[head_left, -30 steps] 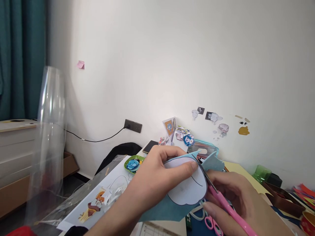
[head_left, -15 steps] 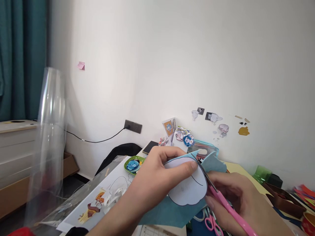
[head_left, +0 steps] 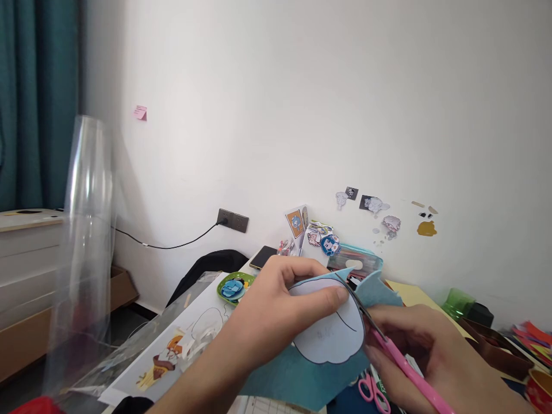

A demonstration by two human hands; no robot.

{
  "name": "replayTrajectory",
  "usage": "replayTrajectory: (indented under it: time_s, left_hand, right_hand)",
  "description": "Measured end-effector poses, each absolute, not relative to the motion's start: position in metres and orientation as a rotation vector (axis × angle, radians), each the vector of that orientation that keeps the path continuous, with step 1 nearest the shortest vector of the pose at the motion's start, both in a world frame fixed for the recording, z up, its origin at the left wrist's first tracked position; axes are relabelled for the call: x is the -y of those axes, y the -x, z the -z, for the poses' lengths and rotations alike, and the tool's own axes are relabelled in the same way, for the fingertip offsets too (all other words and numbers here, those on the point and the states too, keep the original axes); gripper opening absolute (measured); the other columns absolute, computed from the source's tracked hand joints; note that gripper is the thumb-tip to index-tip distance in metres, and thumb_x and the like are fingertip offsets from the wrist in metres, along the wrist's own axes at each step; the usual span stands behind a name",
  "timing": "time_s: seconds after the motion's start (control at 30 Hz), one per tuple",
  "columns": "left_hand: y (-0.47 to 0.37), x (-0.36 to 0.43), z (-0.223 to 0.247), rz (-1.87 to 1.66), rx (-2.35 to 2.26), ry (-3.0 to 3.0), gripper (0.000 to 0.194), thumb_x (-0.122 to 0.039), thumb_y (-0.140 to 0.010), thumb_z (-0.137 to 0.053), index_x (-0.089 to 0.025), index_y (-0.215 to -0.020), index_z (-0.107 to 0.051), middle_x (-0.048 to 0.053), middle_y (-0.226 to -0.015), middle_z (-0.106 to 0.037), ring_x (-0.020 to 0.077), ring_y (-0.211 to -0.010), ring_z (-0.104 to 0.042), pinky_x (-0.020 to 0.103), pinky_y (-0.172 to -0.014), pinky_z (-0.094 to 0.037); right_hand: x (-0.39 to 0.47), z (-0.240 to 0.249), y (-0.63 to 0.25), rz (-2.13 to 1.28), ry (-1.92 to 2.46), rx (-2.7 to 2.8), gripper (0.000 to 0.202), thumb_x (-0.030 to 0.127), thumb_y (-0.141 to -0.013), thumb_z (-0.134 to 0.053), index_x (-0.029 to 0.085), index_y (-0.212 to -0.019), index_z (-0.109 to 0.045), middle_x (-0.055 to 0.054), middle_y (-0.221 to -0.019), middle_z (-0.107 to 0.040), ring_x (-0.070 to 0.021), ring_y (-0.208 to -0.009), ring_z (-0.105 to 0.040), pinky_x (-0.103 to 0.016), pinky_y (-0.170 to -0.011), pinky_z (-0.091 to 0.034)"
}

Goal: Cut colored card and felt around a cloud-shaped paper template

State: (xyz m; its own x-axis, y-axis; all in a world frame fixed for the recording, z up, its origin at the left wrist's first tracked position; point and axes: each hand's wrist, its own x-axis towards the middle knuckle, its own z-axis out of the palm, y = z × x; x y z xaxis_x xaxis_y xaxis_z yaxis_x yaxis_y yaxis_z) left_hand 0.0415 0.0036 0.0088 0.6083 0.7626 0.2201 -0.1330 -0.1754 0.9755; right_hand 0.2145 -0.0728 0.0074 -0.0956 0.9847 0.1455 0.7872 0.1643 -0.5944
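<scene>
A: Where was the white paper cut-out [head_left: 330, 345]?

B: In the person's left hand [head_left: 276, 313], lying flat over a light-blue sheet [head_left: 310, 382]. The thumb pressed across its face, with the tip near the one o'clock edge. The fingers went behind, mostly hidden.

A: So that hand was pinched closed on both?

B: Yes. The cut-out had a black outline, a scalloped lower edge and one curved line inside.

A: And the right hand [head_left: 431, 345]?

B: At about three o'clock from the cut-out, wrapped round the pink-handled scissors [head_left: 405, 365]. The blades ran along the cut-out's edge between one and three o'clock, with a loose flap of the sheet curling up outside them. I couldn't tell how far apart the blades stood.

A: What lay about them?

B: Taking the cut-out as the clock's centre: a green dish [head_left: 219, 292] holding blue pieces [head_left: 233, 289] between nine and ten, a phone [head_left: 263, 257] between ten and eleven, and a translucent pencil case [head_left: 364, 261] at one. Small pink scissors [head_left: 373, 392] were near five, and a sheet printed with a cartoon [head_left: 157, 371] sat between eight and nine.
</scene>
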Motion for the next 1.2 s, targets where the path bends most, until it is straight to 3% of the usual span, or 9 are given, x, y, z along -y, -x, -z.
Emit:
replayTrajectory:
  time_s: [0.13, 0.4, 0.67, 0.87, 1.07, 1.2]
  left_hand:
    - [-0.041, -0.004, -0.007, -0.856, -0.535, -1.571, 0.023, -0.037, -0.072, -0.065, -0.014, -0.068, -0.062, 0.007, -0.063, -0.066, 0.0181, -0.056, -0.059, 0.023, -0.047, -0.04]
    - [-0.045, -0.005, -0.006, -0.939, -0.521, -1.552, 0.027, -0.039, -0.075, -0.065, -0.012, -0.071, -0.064, 0.002, -0.064, -0.059, 0.0126, -0.057, -0.053, 0.02, -0.05, -0.039]
    - [-0.042, -0.003, -0.008, -0.946, -0.493, -1.587, 0.027, -0.039, -0.076, -0.063, -0.013, -0.069, -0.063, 0.002, -0.064, -0.058, 0.0121, -0.058, -0.051, 0.02, -0.05, -0.038]
    - [-0.04, 0.0, -0.01, -0.858, -0.504, -1.544, 0.026, -0.038, -0.075, -0.064, -0.013, -0.069, -0.061, 0.004, -0.064, -0.063, 0.0137, -0.055, -0.054, 0.021, -0.047, -0.039]
    - [-0.041, 0.002, -0.012, -0.858, -0.538, -1.527, 0.021, -0.033, -0.074, -0.065, -0.014, -0.066, -0.062, 0.004, -0.062, -0.066, 0.0142, -0.054, -0.056, 0.021, -0.047, -0.041]
    - [-0.04, 0.002, -0.012, -0.854, -0.533, -1.544, 0.021, -0.035, -0.074, -0.064, -0.014, -0.067, -0.063, 0.006, -0.065, -0.068, 0.0154, -0.055, -0.058, 0.022, -0.048, -0.042]
  right_hand:
    - [0.074, -0.008, -0.216, -0.486, 1.7, 1.96, 0.015, 0.023, -0.077, -0.054, 0.022, -0.064, -0.049, 0.005, -0.057, -0.039, -0.0132, -0.053, -0.035, -0.025, -0.049, -0.027]
    - [0.072, -0.006, -0.209, -0.277, 1.628, 1.914, 0.008, 0.022, -0.071, -0.053, 0.021, -0.066, -0.059, 0.004, -0.056, -0.04, -0.0129, -0.051, -0.035, -0.023, -0.046, -0.032]
    - [0.078, -0.003, -0.205, -0.251, 1.619, 1.725, 0.003, 0.019, -0.063, -0.063, 0.02, -0.063, -0.065, 0.001, -0.055, -0.055, -0.017, -0.054, -0.05, -0.025, -0.049, -0.041]
    - [0.082, 0.005, -0.212, -0.355, 1.516, 1.587, 0.034, 0.028, -0.063, -0.071, 0.02, -0.096, -0.07, -0.006, -0.078, -0.068, -0.0245, -0.067, -0.061, -0.03, -0.053, -0.05]
    - [0.081, 0.013, -0.215, -0.398, 1.5, 1.56, 0.036, 0.033, -0.064, -0.072, 0.02, -0.097, -0.068, -0.008, -0.085, -0.067, -0.0278, -0.079, -0.062, -0.032, -0.059, -0.051]
    - [0.081, 0.01, -0.215, -0.37, 1.499, 1.576, 0.033, 0.032, -0.063, -0.074, 0.02, -0.093, -0.069, -0.007, -0.084, -0.067, -0.0267, -0.076, -0.062, -0.032, -0.058, -0.05]
